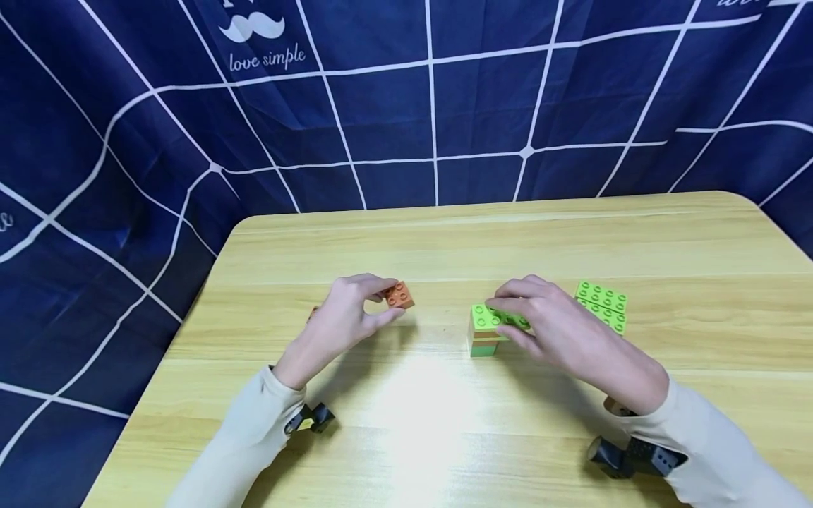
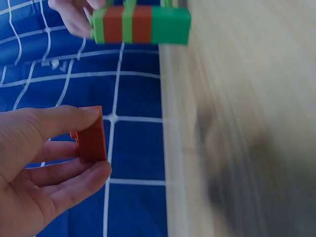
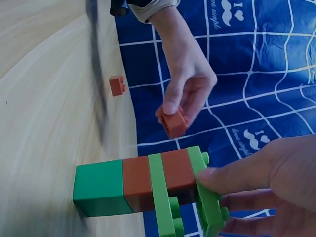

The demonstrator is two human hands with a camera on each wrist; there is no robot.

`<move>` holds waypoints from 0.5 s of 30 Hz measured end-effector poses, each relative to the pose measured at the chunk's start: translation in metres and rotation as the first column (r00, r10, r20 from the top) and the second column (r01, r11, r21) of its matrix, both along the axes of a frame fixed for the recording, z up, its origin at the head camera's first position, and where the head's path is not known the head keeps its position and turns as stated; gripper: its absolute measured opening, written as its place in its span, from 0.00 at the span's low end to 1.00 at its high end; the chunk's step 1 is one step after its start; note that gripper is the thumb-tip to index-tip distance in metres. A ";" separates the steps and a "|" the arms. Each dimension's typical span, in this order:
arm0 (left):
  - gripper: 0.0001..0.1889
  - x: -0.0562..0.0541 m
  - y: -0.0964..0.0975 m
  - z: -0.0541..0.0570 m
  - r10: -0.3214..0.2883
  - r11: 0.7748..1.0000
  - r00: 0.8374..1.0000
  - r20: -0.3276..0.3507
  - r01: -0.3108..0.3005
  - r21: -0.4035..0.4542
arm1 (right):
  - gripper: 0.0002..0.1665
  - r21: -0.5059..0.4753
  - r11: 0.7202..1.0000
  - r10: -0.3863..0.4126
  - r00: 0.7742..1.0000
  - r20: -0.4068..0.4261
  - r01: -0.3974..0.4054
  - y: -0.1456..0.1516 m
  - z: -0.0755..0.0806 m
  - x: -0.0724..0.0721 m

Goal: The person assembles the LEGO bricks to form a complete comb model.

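Between its thumb and fingers my left hand (image 1: 339,314) pinches an orange-red toy brick (image 1: 400,295), held above the table. My right hand (image 1: 555,328) grips the long light green brick (image 3: 210,207) on top of a stack. From the bottom, the stack has a dark green brick (image 3: 98,185), a red-brown brick (image 3: 137,177), another long light green brick (image 3: 159,182) and a second red-brown brick (image 3: 178,170). It stands upright on the table. In the head view, my right fingers cover part of the top brick's studs.
Another orange-red brick (image 3: 117,86) lies on the wooden table (image 1: 444,247), mostly hidden behind my left hand in the head view. Light green studded bricks (image 1: 601,300) lie beyond my right wrist. A dark blue gridded cloth (image 1: 381,120) hangs behind the table and at the left.
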State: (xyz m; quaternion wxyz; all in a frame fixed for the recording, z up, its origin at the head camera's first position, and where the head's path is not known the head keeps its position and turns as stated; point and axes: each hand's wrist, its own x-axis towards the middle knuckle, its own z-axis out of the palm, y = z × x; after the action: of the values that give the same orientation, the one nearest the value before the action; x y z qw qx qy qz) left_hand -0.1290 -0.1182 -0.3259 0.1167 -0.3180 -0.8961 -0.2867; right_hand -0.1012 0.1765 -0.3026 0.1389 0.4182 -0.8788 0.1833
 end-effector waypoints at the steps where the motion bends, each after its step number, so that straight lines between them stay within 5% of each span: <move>1: 0.18 0.001 0.003 0.001 -0.012 1.000 1.000 -0.014 0.012 0.005 | 0.20 0.005 1.000 0.000 1.000 -0.002 0.000 0.000 0.000 0.000; 6: 0.19 0.003 0.018 0.006 -0.055 0.998 0.996 -0.066 0.057 0.024 | 0.20 0.001 1.000 -0.016 0.999 0.049 0.016 0.001 0.002 0.001; 15: 0.20 0.003 0.031 0.010 -0.113 0.989 0.993 -0.040 0.117 0.093 | 0.19 -0.010 0.994 -0.104 0.966 0.237 0.110 0.004 0.007 -0.002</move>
State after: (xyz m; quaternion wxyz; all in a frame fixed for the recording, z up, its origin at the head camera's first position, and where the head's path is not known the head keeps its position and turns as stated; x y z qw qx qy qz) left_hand -0.1259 -0.0874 -0.3155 0.1304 -0.3681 -0.8595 -0.3298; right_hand -0.1034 0.1805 -0.2960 0.0481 0.3437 -0.9082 0.2339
